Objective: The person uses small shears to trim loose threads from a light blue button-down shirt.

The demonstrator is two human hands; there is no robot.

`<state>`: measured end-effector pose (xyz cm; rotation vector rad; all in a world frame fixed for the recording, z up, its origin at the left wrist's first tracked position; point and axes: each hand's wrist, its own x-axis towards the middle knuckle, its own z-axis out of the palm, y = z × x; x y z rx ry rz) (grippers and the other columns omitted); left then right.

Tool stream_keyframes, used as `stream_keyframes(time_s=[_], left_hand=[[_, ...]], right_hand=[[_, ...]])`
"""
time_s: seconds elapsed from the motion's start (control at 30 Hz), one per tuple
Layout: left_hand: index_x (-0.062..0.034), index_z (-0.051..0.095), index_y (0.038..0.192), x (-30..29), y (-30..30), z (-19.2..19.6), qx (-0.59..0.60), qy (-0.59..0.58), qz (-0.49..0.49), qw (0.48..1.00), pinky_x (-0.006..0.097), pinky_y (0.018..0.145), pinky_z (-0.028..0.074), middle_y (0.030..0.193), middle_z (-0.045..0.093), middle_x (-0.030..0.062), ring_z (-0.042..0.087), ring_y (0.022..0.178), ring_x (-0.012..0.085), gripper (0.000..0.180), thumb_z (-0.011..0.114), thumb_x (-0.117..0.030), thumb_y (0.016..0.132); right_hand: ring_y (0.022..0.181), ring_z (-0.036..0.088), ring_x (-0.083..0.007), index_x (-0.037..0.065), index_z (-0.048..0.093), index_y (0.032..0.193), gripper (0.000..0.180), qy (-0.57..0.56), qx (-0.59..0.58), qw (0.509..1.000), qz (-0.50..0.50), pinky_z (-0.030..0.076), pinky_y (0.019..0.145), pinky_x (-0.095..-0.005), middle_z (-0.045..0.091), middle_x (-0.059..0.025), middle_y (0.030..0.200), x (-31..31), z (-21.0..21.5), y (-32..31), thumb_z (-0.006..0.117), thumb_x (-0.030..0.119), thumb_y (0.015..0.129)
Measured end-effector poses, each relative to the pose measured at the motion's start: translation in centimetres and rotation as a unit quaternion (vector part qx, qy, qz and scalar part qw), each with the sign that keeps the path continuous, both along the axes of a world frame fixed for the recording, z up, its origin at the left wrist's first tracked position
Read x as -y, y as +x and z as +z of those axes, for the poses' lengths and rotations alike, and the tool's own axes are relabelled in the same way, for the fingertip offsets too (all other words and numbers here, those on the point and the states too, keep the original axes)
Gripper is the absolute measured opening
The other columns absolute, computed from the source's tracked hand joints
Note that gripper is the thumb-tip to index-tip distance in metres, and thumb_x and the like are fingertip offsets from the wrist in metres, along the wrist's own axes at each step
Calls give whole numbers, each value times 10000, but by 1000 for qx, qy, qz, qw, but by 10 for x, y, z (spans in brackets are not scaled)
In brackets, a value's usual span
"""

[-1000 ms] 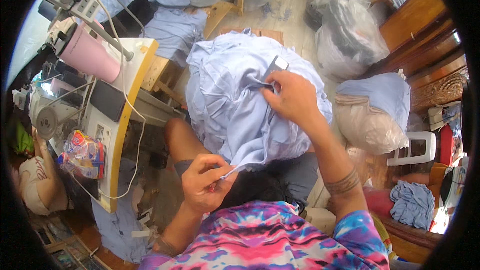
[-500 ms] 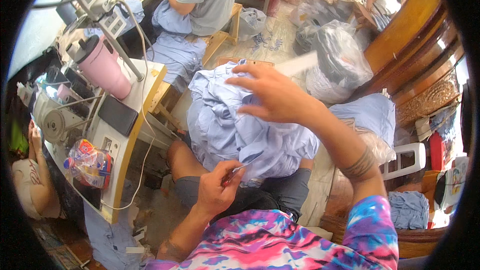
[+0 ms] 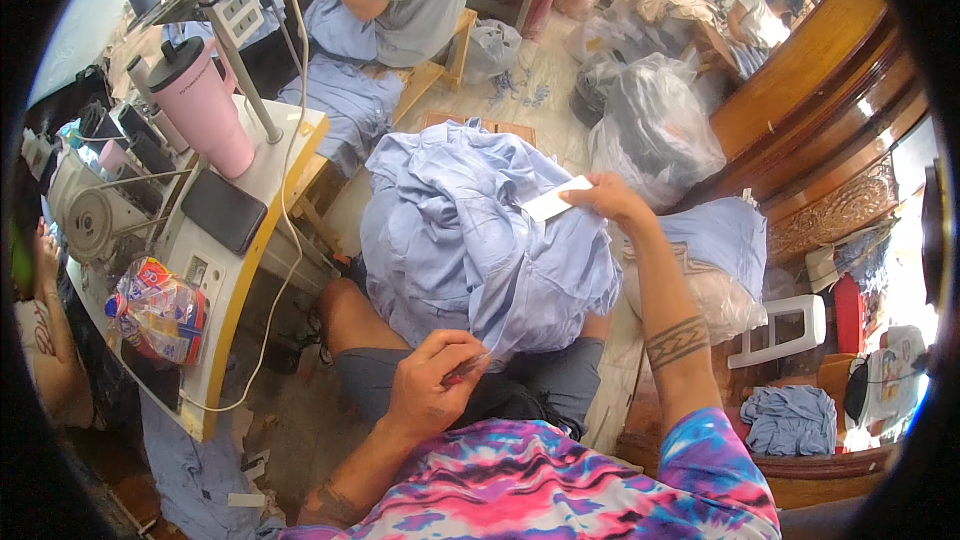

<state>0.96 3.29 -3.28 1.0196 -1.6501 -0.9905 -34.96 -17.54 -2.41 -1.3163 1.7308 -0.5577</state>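
Observation:
A heaped pale blue garment (image 3: 450,210) covers my lap and spreads between my knees. My right hand (image 3: 612,202) pinches a white rectangular card (image 3: 556,200) at one end, just over the right part of the cloth. Low at the cloth's near edge, my left hand (image 3: 437,380) is closed around a small red-handled tool (image 3: 463,373). A thin metal tip pokes out of those fingers; the rest is hidden, so its exact kind is unclear.
A sewing table (image 3: 285,175) at left bears a pink tumbler (image 3: 205,110), a phone (image 3: 224,212) and a plastic-wrapped packet (image 3: 160,312). Plastic bags (image 3: 655,130) and a white stool (image 3: 778,332) stand right. A person (image 3: 425,5) in grey sits ahead.
My right hand has moved right, from spread fingers over the cloth to a pinch on the card, which was blurred beyond the hand. My left hand stays low with the tool.

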Motion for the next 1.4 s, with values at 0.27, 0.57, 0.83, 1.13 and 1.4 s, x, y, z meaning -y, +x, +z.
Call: stream_keyframes(time_s=[0.27, 0.57, 0.83, 1.13, 1.4], left_hand=[[-14, 747, 981, 5, -7, -9, 31, -1, 46, 998, 256, 590, 467, 867, 674, 53, 605, 675, 116, 118, 781, -63, 879], [-15, 656, 916, 4, -8, -13, -186, 226, 88, 952, 192, 588, 405, 780, 586, -58, 491, 669, 15, 125, 766, -73, 923], [-15, 691, 962, -13, -10, -8, -158, 335, 25, 929, 173, 496, 308, 731, 600, -51, 456, 586, -21, 109, 740, -112, 957], [8, 664, 1023, -22, -25, -9, -171, 292, 35, 940, 207, 683, 521, 871, 707, 21, 652, 788, 50, 151, 764, -38, 921], [38, 582, 1214, -19, -7, 15, -178, 377, -50, 908, 201, 572, 430, 890, 612, 31, 510, 684, 40, 328, 605, -241, 1042]], right_hand=[[704, 683, -191, -4, 746, 897, 399, -300, -193, 916, 184, 510, 648, -354, 718, -166, 835, 30, 149, 141, 720, 394, 893], [768, 668, -161, -18, 768, 952, 536, 154, 70, 952, 254, 541, 708, -325, 736, -94, 834, -142, 74, 124, 639, 500, 996], [920, 605, -82, -5, 579, 1373, 510, 162, 559, 812, -46, 507, 753, -253, 647, -24, 1040, -250, -72, 141, 702, 309, 990], [1001, 622, -136, 70, 617, 1275, 308, 149, 688, 687, -180, 524, 862, -331, 663, -20, 1110, -247, -48, 165, 647, 252, 1028], [950, 621, -135, 111, 624, 1141, 170, 124, 725, 647, -200, 521, 815, -316, 659, -25, 1050, -235, -47, 163, 649, 235, 1027]])
